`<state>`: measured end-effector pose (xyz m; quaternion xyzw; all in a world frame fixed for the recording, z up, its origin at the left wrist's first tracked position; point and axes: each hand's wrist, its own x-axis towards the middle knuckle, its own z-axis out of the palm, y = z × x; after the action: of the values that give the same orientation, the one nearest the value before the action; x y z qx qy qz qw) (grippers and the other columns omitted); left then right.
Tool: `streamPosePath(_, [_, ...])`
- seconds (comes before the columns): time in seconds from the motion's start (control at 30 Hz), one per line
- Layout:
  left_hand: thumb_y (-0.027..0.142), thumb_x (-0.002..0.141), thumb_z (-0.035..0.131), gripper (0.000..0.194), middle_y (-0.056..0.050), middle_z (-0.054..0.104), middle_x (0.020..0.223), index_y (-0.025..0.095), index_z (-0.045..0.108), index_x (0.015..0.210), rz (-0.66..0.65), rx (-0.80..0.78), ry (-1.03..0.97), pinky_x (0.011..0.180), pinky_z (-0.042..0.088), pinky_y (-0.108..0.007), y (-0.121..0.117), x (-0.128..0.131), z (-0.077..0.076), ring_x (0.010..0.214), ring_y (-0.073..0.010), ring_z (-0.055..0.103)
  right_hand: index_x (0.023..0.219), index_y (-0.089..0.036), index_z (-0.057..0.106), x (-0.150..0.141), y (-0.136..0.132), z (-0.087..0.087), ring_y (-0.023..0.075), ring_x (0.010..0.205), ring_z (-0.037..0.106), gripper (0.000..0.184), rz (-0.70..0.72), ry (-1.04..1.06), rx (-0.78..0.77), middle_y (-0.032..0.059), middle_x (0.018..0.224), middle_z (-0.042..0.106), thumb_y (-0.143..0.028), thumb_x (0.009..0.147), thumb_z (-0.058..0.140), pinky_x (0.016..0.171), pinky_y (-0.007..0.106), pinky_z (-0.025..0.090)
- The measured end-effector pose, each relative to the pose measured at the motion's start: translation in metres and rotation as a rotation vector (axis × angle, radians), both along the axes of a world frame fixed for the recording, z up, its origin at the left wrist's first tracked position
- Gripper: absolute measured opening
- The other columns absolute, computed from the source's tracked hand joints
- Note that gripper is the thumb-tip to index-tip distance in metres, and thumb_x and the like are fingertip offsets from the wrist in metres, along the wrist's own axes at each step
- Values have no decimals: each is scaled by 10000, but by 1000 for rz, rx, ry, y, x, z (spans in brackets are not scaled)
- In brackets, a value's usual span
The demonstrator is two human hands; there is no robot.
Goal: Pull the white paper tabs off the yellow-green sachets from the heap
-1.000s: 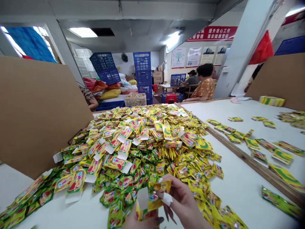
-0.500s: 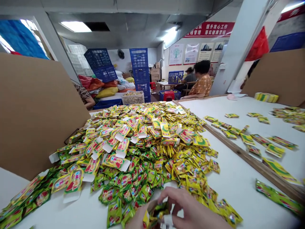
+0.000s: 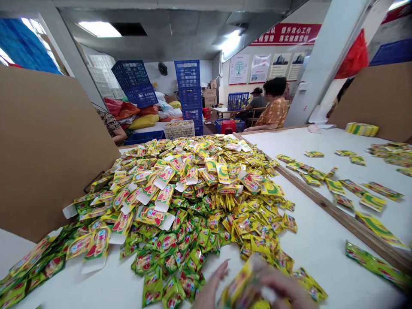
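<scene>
At the bottom centre, my right hand [image 3: 283, 281] grips a small yellow candy box [image 3: 238, 281], both smeared by motion. Just left of the box is my left hand [image 3: 210, 285], its fingers stretched out and nothing visible in it; whether it touches the box I cannot tell. Beyond my hands lie loose green candy sachets [image 3: 169, 242] with a red fruit print, and yellow candy sachets [image 3: 254, 223] to their right. Flat yellow-and-red cartons [image 3: 164, 176], several with white flaps open, are heaped over the sachets.
A wooden strip [image 3: 322, 199] divides the white table [image 3: 309, 244]. Cartons and a green sachet strip [image 3: 376, 264] lie on its right. A cardboard panel [image 3: 54, 150] stands left. Behind are blue crates [image 3: 187, 92], a red stool [image 3: 228, 126] and a seated person [image 3: 273, 109].
My right hand has moved right with the box, which is now tilted. My left hand has come off the box, and its fingers have straightened.
</scene>
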<state>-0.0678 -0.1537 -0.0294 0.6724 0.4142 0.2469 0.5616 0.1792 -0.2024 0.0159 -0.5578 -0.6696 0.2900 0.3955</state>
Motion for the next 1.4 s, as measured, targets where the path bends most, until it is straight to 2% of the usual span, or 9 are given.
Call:
streamPosePath(0.13, [391, 748, 521, 478, -160, 523, 1259, 178, 524, 1176, 245, 491, 532, 994, 313, -499, 19, -19, 4, 1213, -331, 411, 1107, -188, 581, 110, 13, 31, 272, 494, 600, 463, -745, -475, 33, 106, 690, 690, -380, 708, 447, 494, 404, 486])
streamPosePath(0.2, [320, 734, 514, 471, -181, 561, 1209, 128, 522, 1164, 317, 601, 689, 952, 345, -520, 28, -25, -4, 1179, -354, 438, 1151, -145, 543, 129, 23, 38, 285, 598, 631, 504, -840, -649, 109, 162, 915, 675, -355, 710, 415, 571, 431, 500])
streamPosePath(0.4, [271, 785, 431, 341, -104, 643, 1112, 174, 578, 1076, 330, 354, 499, 933, 406, -410, 38, -38, -6, 1078, -271, 550, 1143, -213, 581, 49, 46, -14, 267, 1102, 541, 468, -102, -710, 21, 97, 1196, 597, -176, 685, 488, 891, 399, 465])
streamPosePath(0.57, [407, 725, 559, 387, -110, 687, 1055, 156, 603, 1016, 504, -47, 8, 880, 467, -382, 37, -56, 8, 995, -270, 616, 1129, -158, 609, 35, 48, -49, 308, 1132, 521, 463, -41, -720, -2, 131, 1193, 598, -90, 704, 435, 897, 477, 459])
streamPosePath(0.73, [172, 720, 508, 186, -81, 630, 1167, 209, 680, 782, 195, 103, -73, 1005, 354, -432, 23, -45, 34, 1218, -265, 446, 941, -204, 643, 19, 44, -4, 281, 994, 602, 252, -147, -31, -114, 126, 1056, 663, -265, 798, 445, 874, 470, 452])
streamPosePath(0.97, [42, 640, 532, 204, 30, 256, 1472, 199, 631, 555, -115, 221, -104, 1103, 66, -485, 15, -30, 45, 1378, -264, 47, 742, -182, 632, -75, 47, 39, 206, 1030, 546, 177, 490, 620, -482, 65, 1084, 596, -326, 670, 704, 882, 332, 400])
streamPosePath(1.1, [210, 712, 615, 44, -35, 329, 1444, 221, 644, 743, 67, 62, -380, 1076, 220, -464, 14, -26, 38, 1347, -277, 213, 720, -169, 614, -95, 50, 26, 108, 614, 494, 283, 359, 671, -560, -32, 672, 523, -416, 627, 718, 614, 235, 407])
streamPosePath(1.23, [477, 726, 587, 420, -111, 577, 1232, 237, 600, 1070, 461, -262, -533, 930, 436, -430, 4, -10, 18, 1187, -288, 479, 770, -179, 606, -104, 44, 8, 151, 726, 492, 273, 97, 663, -291, 5, 752, 519, -447, 721, 629, 679, 264, 421])
streamPosePath(1.4, [591, 595, 653, 547, -109, 720, 956, 183, 671, 958, 558, -311, -538, 823, 502, -391, -10, 14, -12, 960, -300, 630, 969, -206, 554, -111, 36, -12, 196, 852, 530, 290, -74, 601, -129, 48, 875, 545, -435, 790, 542, 804, 329, 441])
